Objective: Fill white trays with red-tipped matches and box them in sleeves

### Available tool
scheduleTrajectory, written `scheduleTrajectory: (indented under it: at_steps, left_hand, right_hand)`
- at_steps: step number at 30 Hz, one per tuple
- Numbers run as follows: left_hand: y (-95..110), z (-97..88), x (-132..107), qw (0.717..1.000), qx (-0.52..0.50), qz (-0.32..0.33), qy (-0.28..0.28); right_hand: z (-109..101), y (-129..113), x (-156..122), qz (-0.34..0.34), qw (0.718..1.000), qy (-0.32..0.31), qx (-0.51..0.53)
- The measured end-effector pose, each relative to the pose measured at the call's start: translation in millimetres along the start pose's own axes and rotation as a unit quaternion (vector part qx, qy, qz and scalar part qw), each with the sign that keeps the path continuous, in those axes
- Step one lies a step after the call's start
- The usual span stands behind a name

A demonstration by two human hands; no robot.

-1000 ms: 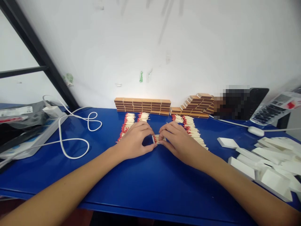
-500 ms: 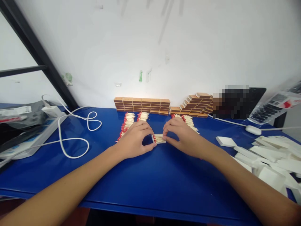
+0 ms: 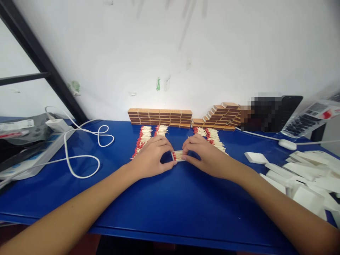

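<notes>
Between my hands on the blue table lies a small white matchbox tray, filled with red-tipped matches lying lengthwise. My left hand grips the tray's left end between thumb and fingers. At the right end, my right hand has its thumb and fingertips closed on the tray and the match ends. Just behind the hands are rows of loose matches, one pile at the left and another pile at the right, each partly covered by a hand.
Stacked matchboxes line the wall, with a stepped stack further right. White empty trays are heaped at the right, near a plastic bottle and a dark phone-like device. A white cable and packages lie left.
My right hand has shifted slightly left over the tray's right end, hiding more of it. The left hand stays in place. The camera view has moved a little.
</notes>
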State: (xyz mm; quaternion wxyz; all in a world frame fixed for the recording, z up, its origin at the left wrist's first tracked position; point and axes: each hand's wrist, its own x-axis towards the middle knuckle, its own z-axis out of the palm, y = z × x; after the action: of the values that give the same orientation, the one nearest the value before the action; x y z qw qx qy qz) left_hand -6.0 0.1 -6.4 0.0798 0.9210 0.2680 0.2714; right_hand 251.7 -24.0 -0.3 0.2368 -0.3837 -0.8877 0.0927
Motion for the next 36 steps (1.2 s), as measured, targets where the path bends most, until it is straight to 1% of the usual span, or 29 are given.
scheduleTrajectory:
  at_steps: [6, 14, 20, 24, 27, 29, 31, 34, 36]
  left_hand:
    - [-1, 0.3, 0, 1.0, 0.001, -0.004, -0.005]
    - [-1, 1.1, -1, 1.0, 0.006, -0.009, -0.004]
    - [-2, 1.7, -1, 1.0, 0.008, -0.007, -0.005]
    - [-2, 1.0, 0, 1.0, 0.009, -0.006, -0.007]
    - [-1, 0.7, 0, 1.0, 0.009, -0.007, -0.003]
    - [-1, 0.9, -1, 1.0, 0.009, -0.005, -0.004]
    - [-2, 1.4, -1, 1.0, 0.009, -0.002, -0.003]
    - [-3, 2.2, -2, 1.0, 0.006, -0.001, 0.002]
    - [-4, 2.2, -2, 1.0, 0.006, -0.004, 0.002]
  right_hand:
    - [-2, -2, 2, -0.001, 1.0, -0.016, 0.006]
    - [0, 1, 2, -0.009, 1.0, 0.008, -0.028]
    - [-1, 0, 2, -0.004, 1.0, -0.001, 0.003]
    - [-2, 4, 3, 0.0, 1.0, 0.01, 0.023]
    - [-12, 19, 5, 0.032, 0.999, 0.039, 0.013]
    - [-23, 36, 5, 0.076, 0.994, 0.075, -0.026]
    - [-31, 57, 3, 0.113, 0.985, 0.098, -0.088]
    - [-34, 83, -2, 0.126, 0.979, 0.077, -0.143]
    - [-31, 94, -4, 0.132, 0.978, 0.051, -0.156]
